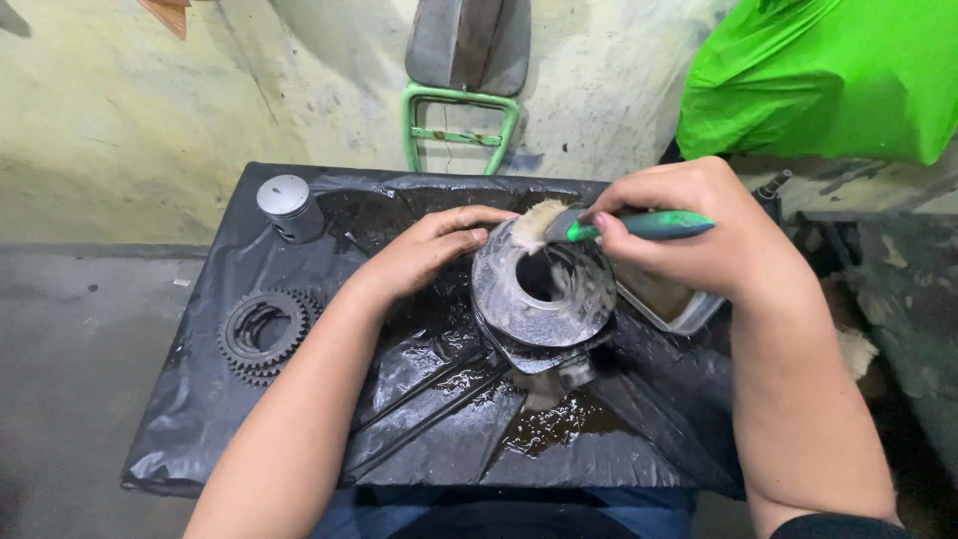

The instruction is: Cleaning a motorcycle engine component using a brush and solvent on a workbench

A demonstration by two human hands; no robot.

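A round grey metal part (544, 289) with a centre hole lies wet on a black plastic sheet (299, 399) in the middle of the view. My left hand (429, 250) rests on the part's left rim, fingers flat against it. My right hand (689, 225) is closed around a green-handled paintbrush (639, 225), and its pale bristles (534, 225) touch the part's upper edge.
A black toothed gear ring (264, 334) lies at the left of the sheet, and a small grey piston (289, 208) stands behind it. A clear container (679, 304) of brownish liquid sits under my right hand. A green metal frame (459, 125) leans on the wall; green fabric (828, 80) hangs upper right.
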